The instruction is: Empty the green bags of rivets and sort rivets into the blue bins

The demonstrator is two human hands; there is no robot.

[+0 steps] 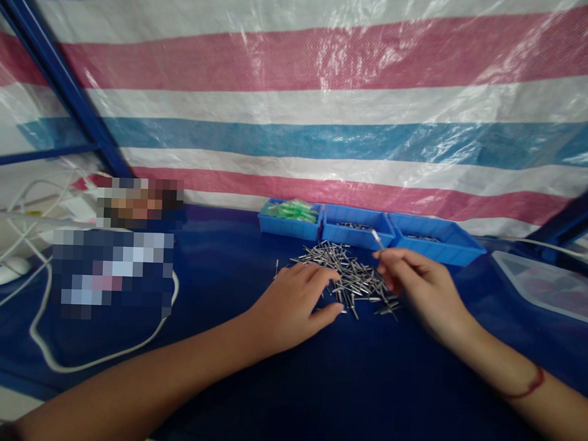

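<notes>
A loose heap of thin silver metal pins (343,257) lies on the dark blue tabletop, several pointing in different directions. My left hand (295,304) rests over the heap's near left side, fingers curved and thumb apart, with nothing gripped. At the heap's right edge my right hand (417,283) is closed in a pinch. From its fingertips a slim metal pin (376,236) sticks up, its pale end tilted to the left. The exact kind of pin is too blurred to tell.
Behind the heap stand three blue bins: one with green plastic packets (294,211), a middle bin (356,237) and a right bin (447,253) with metal pins. A clear plastic tray (542,287) is at right. White cable (96,366) loops across the left side.
</notes>
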